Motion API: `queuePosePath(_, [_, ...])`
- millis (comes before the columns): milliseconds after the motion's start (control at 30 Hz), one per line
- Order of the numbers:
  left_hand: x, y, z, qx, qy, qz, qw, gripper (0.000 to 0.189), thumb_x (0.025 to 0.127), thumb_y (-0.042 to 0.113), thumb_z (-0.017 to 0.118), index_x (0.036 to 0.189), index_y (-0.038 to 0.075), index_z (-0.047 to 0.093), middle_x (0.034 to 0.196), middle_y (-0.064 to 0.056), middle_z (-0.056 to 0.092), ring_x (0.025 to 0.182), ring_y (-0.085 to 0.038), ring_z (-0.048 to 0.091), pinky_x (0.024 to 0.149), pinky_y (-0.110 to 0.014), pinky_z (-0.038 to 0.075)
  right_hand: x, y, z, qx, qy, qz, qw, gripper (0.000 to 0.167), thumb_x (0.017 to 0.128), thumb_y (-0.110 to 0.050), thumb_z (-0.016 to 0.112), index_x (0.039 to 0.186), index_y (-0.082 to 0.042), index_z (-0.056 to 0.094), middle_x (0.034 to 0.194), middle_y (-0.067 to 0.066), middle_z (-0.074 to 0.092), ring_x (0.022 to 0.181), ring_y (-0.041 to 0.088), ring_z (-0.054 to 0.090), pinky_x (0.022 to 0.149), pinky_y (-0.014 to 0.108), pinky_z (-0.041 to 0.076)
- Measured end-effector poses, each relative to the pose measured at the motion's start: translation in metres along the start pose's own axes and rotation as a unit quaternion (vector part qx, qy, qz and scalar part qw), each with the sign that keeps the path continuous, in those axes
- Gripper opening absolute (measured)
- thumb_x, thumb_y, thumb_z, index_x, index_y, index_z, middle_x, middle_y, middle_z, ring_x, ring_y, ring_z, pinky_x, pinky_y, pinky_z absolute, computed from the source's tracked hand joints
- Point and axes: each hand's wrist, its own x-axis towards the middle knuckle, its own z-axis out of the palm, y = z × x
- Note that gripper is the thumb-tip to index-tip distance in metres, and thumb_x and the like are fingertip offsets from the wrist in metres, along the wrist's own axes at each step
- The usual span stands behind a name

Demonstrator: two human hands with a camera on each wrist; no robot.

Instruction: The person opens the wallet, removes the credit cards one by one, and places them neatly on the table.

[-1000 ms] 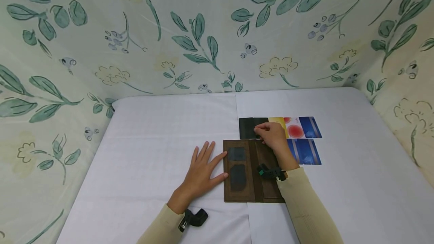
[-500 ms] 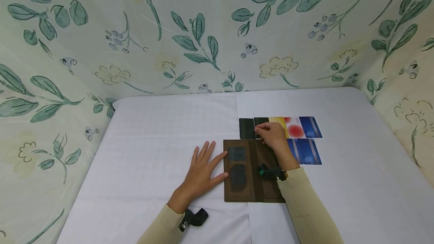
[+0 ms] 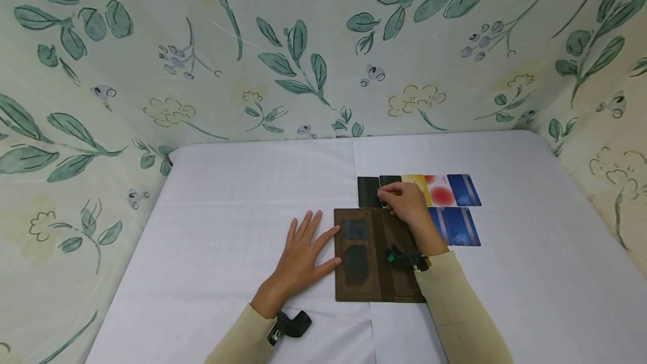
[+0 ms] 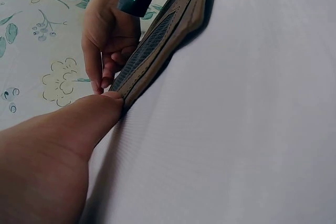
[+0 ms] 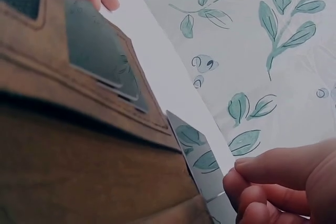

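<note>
A brown bifold wallet point(image 3: 382, 291) lies spread on the white cloth. The left hand point(image 3: 298, 260) rests flat with fingers spread, its thumb and index finger touching the wallet's left edge. Above the wallet, the right hand point(image 3: 404, 201) has curled fingers, thumb and index tips together, by the border of two black cards. One black card point(image 3: 368, 191) lies to its left; the other black card point(image 3: 390, 179) is partly under the fingers. In the right wrist view the fingertips touch or nearly touch a glossy card point(image 5: 202, 156); no card shows between them.
A yellow card point(image 3: 413, 178), a white card with red circles point(image 3: 442, 195) and a blue card point(image 3: 464, 190) continue the row rightward. More blue cards point(image 3: 465, 226) lie below. Glossy layered pieces point(image 5: 97, 40) sit in the wallet's slots. Floral cloth point(image 3: 303, 72) hangs behind the table.
A thin line has appeared between the two black cards. The right fingertips have shifted very slightly left. The left hand keeps its place.
</note>
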Motion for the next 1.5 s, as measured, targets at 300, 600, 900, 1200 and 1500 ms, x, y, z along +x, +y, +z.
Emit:
queuePosePath(300, [0.001,0.001,-0.001,-0.001,-0.016,-0.008,0.9998,0.062,0.091,0.058,0.053,0.145,0.028,0.045,0.158,-0.013,0.022,0.147,-0.033,0.013,0.114,-0.058,0.007,-0.004,-0.006,0.001,0.018,-0.091,-0.045,0.9947,0.021,0.093,-0.017,0.066,0.104,0.000,0.070,0.086,0.011,0.069,0.065,0.019,0.058,0.058,0.030,0.054])
queuePosePath(600, [0.000,0.001,-0.001,0.001,-0.012,-0.007,0.9999,0.062,0.091,0.059,0.053,0.145,0.028,0.045,0.158,-0.013,0.023,0.146,-0.034,0.014,0.114,-0.058,0.008,-0.008,-0.010,0.003,-0.016,-0.165,-0.070,0.9836,0.015,0.091,-0.017,0.067,0.096,-0.004,0.073,0.081,0.006,0.067,0.066,0.019,0.059,0.060,0.031,0.053])
queuePosePath(900, [0.000,0.001,-0.002,0.000,-0.009,-0.002,1.0000,0.063,0.091,0.057,0.055,0.145,0.027,0.046,0.158,-0.014,0.023,0.146,-0.035,0.014,0.113,-0.059,0.009,-0.009,-0.009,0.001,-0.049,-0.201,-0.096,0.9736,0.014,0.090,-0.019,0.067,0.092,-0.006,0.073,0.080,0.004,0.066,0.069,0.018,0.057,0.063,0.028,0.053])
queuePosePath(1200, [-0.001,0.001,-0.002,-0.004,-0.009,-0.008,0.9999,0.063,0.091,0.057,0.055,0.145,0.027,0.046,0.158,-0.014,0.023,0.146,-0.034,0.014,0.113,-0.059,0.009,-0.011,-0.013,0.001,-0.071,-0.224,-0.114,0.9653,0.013,0.090,-0.016,0.065,0.088,-0.006,0.073,0.073,0.001,0.062,0.065,0.017,0.054,0.060,0.029,0.049])
queuePosePath(1500, [0.000,-0.003,0.000,-0.003,0.013,0.016,0.9998,0.063,0.091,0.057,0.056,0.144,0.025,0.047,0.156,-0.017,0.026,0.145,-0.037,0.018,0.111,-0.061,0.013,-0.011,-0.020,0.005,-0.121,-0.203,-0.083,0.9681,0.014,0.088,-0.020,0.068,0.082,-0.009,0.075,0.068,0.001,0.061,0.063,0.016,0.054,0.059,0.029,0.048])
